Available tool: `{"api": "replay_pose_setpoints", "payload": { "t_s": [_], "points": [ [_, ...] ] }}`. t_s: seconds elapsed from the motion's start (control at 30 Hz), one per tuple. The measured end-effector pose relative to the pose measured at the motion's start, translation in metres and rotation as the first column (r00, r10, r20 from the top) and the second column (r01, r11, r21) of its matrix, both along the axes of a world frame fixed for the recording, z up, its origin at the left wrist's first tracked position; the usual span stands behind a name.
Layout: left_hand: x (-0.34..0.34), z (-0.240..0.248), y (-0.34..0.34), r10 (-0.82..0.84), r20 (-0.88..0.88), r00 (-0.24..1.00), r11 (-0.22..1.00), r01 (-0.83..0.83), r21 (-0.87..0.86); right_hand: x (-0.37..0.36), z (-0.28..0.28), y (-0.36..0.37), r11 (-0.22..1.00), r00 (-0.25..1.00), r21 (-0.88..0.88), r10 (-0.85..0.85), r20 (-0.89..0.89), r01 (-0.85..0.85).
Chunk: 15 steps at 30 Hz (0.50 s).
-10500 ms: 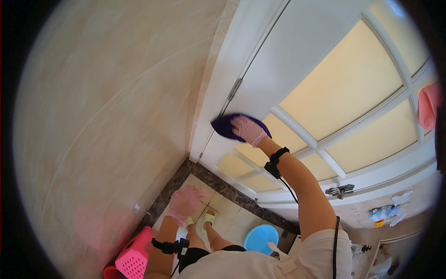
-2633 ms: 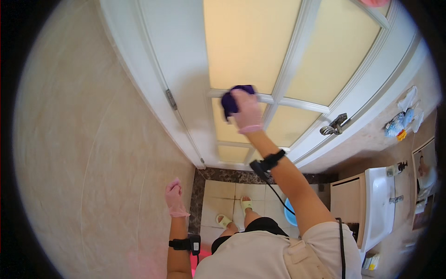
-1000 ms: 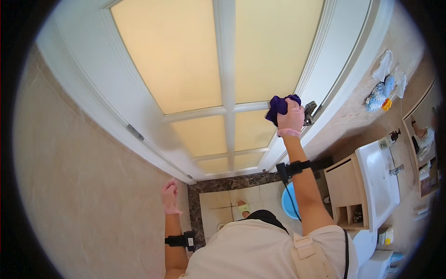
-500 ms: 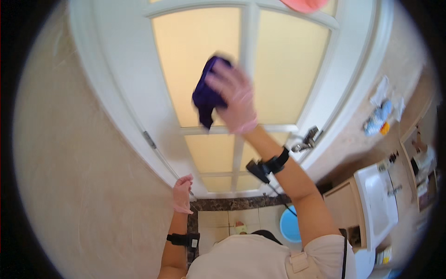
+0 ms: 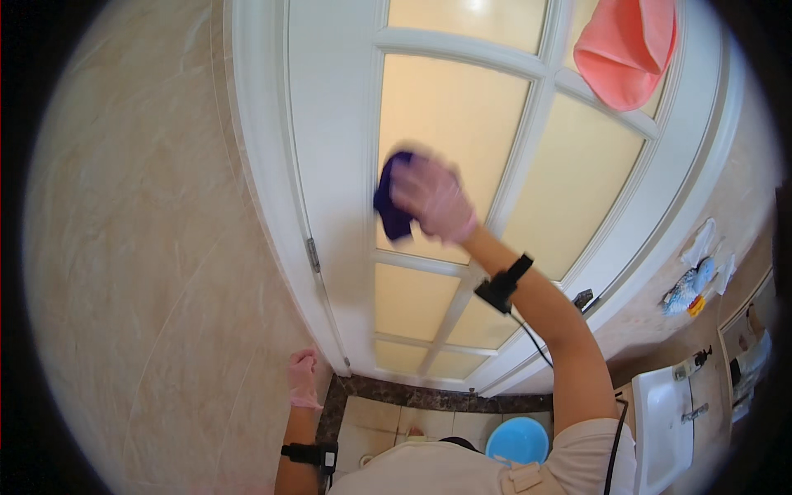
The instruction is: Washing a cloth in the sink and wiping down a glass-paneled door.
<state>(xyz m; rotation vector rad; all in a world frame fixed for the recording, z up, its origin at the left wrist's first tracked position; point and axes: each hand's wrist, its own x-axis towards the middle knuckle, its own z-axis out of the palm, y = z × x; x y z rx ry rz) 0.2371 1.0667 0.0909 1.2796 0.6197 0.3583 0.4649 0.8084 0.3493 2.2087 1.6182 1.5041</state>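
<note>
A dark purple cloth (image 5: 394,198) lies pressed to a white door (image 5: 334,157) with frosted yellowish panes. My right hand (image 5: 437,198), in a thin pink glove, holds the cloth flat at the left edge of an upper pane; the fingers are slightly blurred. Low by the beige wall, just left of the door frame, is my left hand (image 5: 304,378), gloved in pink too. Its fingers are curled closed, with no object showing in them. At the upper right a folded pink cloth (image 5: 631,54) hangs on the door.
A blue basin (image 5: 518,440) stands on the tiled floor beside a dark stone threshold (image 5: 445,398). To the right are a door handle (image 5: 584,299), a blue wall decoration (image 5: 691,289) and a white washbasin (image 5: 662,425). The marbled wall (image 5: 157,247) fills the left side.
My view has shifted up and left, bringing more of the pink cloth into sight. My right hand and the purple cloth have moved to the pane's left edge. My left hand's fingers are more curled.
</note>
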Motion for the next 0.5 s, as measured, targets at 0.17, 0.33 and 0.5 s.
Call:
{"api": "replay_pose_setpoints", "payload": {
  "t_s": [0.17,0.33,0.5],
  "points": [
    [0.011,-0.003,-0.024,-0.11,0.0,0.994,0.994,0.11,-0.02,-0.006,0.099,0.048,0.807,0.987,0.59,-0.073,0.145,-0.027],
    [0.027,0.006,-0.059,-0.246,0.043,0.968,0.957,0.249,-0.146,0.005,-0.015,0.061,0.943,0.998,0.333,0.037,-0.059,-0.015],
    [0.023,0.022,-0.06,-0.291,-0.012,0.957,0.953,0.289,-0.094,-0.02,-0.122,0.024,0.957,0.946,-0.29,-0.089,-0.313,-0.005]
  ]
}}
